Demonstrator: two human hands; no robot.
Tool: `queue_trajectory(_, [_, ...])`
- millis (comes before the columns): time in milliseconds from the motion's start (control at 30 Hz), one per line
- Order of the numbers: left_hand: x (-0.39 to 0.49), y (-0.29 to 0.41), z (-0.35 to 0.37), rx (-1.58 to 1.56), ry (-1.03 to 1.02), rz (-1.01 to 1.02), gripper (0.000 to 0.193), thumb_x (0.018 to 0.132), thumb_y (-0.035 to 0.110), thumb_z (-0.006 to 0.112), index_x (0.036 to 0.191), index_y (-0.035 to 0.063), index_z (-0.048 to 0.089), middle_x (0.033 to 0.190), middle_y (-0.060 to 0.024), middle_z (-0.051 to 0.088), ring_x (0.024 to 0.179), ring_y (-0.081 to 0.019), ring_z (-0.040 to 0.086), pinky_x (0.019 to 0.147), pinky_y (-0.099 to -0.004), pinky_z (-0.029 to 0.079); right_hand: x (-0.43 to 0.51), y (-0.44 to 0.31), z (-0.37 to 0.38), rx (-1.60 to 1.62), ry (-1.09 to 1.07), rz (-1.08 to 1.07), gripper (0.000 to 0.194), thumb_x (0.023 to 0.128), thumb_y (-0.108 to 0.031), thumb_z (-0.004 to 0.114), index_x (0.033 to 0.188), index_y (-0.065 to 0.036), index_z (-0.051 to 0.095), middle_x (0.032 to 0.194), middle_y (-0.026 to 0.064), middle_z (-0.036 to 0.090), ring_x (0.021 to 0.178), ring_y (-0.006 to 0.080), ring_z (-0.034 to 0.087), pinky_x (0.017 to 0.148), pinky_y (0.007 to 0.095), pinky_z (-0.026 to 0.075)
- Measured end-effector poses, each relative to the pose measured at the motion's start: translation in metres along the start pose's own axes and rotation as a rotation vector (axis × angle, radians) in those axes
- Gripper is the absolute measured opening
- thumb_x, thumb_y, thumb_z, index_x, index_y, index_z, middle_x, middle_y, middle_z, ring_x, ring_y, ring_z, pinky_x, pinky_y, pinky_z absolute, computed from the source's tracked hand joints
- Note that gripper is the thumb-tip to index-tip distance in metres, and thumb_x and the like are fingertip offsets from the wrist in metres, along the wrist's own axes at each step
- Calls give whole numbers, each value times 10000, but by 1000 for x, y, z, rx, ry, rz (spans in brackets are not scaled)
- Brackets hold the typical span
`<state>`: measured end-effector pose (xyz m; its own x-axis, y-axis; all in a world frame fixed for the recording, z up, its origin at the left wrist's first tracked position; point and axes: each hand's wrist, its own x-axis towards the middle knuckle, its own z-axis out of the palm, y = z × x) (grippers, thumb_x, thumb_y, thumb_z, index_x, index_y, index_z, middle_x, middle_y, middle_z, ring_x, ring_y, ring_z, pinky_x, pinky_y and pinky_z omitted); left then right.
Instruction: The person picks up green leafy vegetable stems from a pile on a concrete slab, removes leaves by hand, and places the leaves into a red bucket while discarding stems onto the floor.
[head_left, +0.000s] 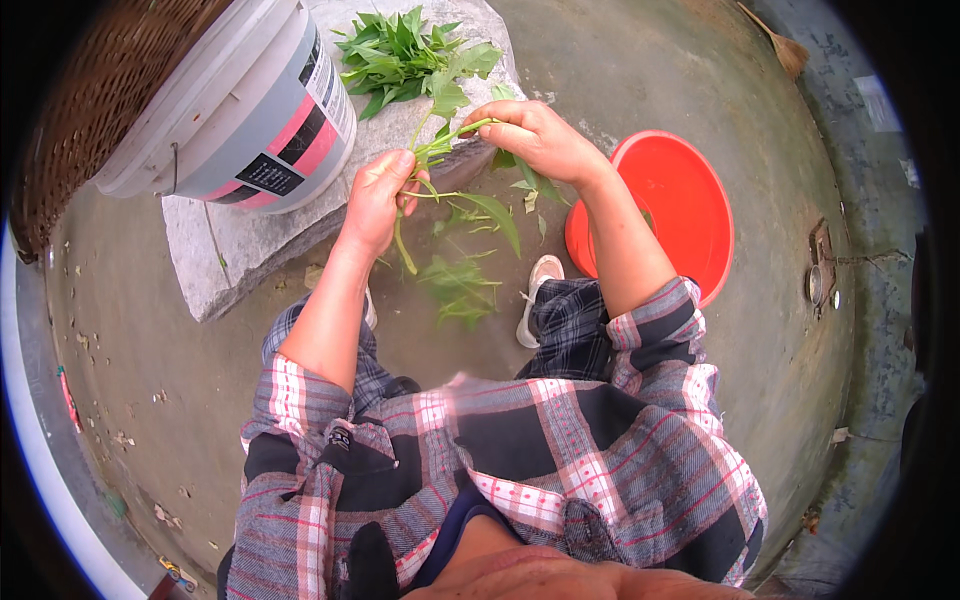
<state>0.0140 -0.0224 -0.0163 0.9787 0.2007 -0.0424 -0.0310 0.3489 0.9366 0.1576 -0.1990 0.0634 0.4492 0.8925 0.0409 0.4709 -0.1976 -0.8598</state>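
My left hand (382, 196) is closed around a green leafy vegetable stem (429, 156), with leaves hanging to its right and a thick stalk end below. My right hand (529, 139) pinches the upper end of a stem between thumb and forefinger. A pile of green leaves (401, 60) lies on the stone slab (259, 247) beyond my hands. Loose leafy sprigs (459, 289) are on the ground between my feet, somewhat blurred. A red plastic basin (686, 202) stands to the right, partly covered by my right forearm; a bit of green shows inside it.
A white plastic bucket (247, 112) with a pink and black label stands on the slab at the left, beside a woven wicker basket (112, 82). A straw broom (789, 54) lies at the upper right. A metal floor fitting (817, 281) is at the right. Leaf scraps dot the concrete floor (150, 337).
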Motion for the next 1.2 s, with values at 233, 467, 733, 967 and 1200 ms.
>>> queue_trajectory(233, [-1,4,8,21,23,-13,341,958,333,499,826,29,580,667,9,487,541,-62,393,472,-215,339,0,1,9,-318,107,11,229,852,-157,509,949,7,637,880,124,668,842,249,630,752,347,487])
queue_trajectory(467, [-2,10,11,60,62,56,343,959,345,495,814,39,551,669,0,484,546,-69,413,461,-214,327,0,21,0,-963,524,307,228,784,-210,513,854,-43,653,820,167,651,824,340,622,718,436,484])
queue_trajectory(733, [-5,23,-15,-613,-331,172,425,976,399,385,658,119,357,583,15,310,478,-106,308,465,-279,322,-62,74,-80,5,574,421,183,809,-174,460,795,-52,596,682,-17,481,620,96,433,543,268,367])
queue_trajectory(967, [-2,19,-12,-293,-355,38,422,975,398,376,758,62,510,620,-15,409,564,-151,452,572,-303,416,-161,108,-121,-398,375,1001,218,837,-126,514,930,-6,670,819,74,629,737,171,569,698,329,463])
queue_trajectory(1200, [-8,-14,2,913,-469,186,428,838,136,589,1259,80,539,1062,-124,564,1012,-260,544,898,-344,429,-172,126,-136,-858,126,1123,409,838,-345,631,1138,-67,635,1117,156,638,1056,294,599,920,377,457])
